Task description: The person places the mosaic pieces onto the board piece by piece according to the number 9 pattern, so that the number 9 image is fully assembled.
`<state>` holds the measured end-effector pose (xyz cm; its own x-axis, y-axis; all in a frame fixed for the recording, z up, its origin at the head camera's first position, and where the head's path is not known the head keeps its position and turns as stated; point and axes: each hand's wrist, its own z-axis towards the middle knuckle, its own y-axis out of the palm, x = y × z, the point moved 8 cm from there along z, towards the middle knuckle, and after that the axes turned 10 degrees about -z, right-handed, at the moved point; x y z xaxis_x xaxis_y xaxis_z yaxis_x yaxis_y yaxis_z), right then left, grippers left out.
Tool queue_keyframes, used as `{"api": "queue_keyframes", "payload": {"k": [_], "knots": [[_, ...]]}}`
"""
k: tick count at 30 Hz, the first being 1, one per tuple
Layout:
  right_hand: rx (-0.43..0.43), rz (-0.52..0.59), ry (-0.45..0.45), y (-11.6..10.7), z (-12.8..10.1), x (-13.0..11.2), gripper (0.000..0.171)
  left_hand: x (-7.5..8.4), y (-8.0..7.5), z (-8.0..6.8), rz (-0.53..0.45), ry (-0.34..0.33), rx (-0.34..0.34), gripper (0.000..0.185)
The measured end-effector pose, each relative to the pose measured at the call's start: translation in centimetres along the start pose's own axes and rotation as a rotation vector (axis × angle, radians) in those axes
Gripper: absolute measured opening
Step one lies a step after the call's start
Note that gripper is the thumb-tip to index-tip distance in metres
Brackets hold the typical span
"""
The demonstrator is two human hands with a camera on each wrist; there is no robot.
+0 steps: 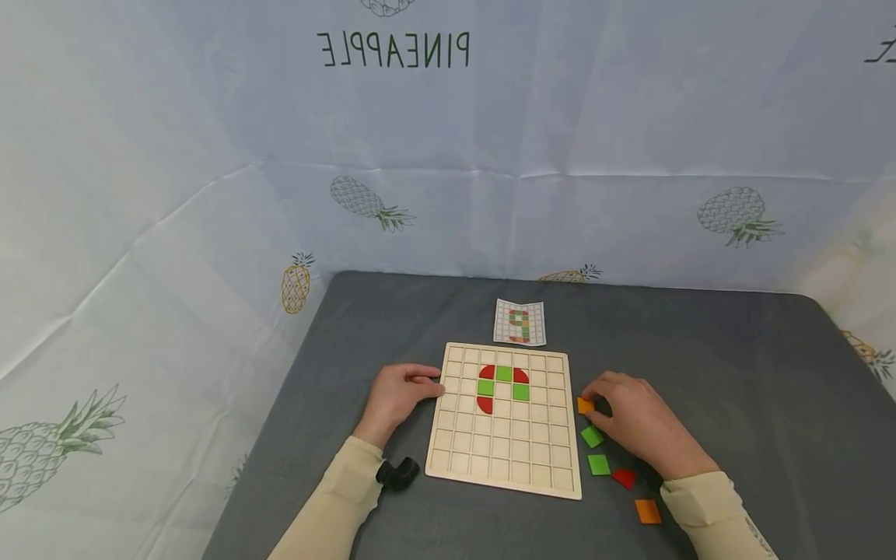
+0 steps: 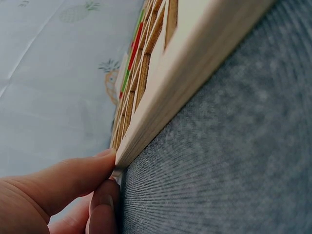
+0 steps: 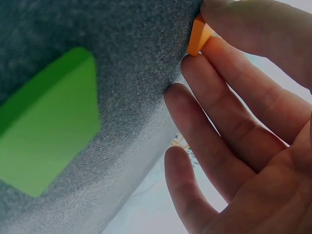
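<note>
A wooden grid board (image 1: 500, 447) lies on the dark cloth, with several red quarter-round and green square tiles set in its upper cells. My left hand (image 1: 395, 395) holds the board's left edge, its thumb (image 2: 97, 163) at the rim and curled fingers against the side. Just off the right edge, my right hand (image 1: 640, 420) pinches an orange square tile (image 1: 585, 405) between thumb and index finger, seen edge-on in the right wrist view. Closest to that hand is a loose green tile (image 1: 592, 436), large in the right wrist view (image 3: 53, 122).
Another green tile (image 1: 598, 465), a red quarter-round tile (image 1: 624, 477) and a second orange tile (image 1: 648, 512) lie right of the board. Behind it stands a small pattern card (image 1: 500, 333). A pineapple-print curtain (image 1: 448, 225) hangs beyond the table's back edge.
</note>
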<state>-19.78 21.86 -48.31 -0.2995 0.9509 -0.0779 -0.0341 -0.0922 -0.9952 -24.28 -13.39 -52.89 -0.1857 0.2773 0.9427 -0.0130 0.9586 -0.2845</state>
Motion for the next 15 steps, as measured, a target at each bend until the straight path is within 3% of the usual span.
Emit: {"api": "queue_keyframes", "payload": {"k": [15], "knots": [[0.006,-0.01,0.011,-0.04,-0.91,0.76,0.025,0.0,0.05,0.13,0.003,0.001,0.007,0.027]]}}
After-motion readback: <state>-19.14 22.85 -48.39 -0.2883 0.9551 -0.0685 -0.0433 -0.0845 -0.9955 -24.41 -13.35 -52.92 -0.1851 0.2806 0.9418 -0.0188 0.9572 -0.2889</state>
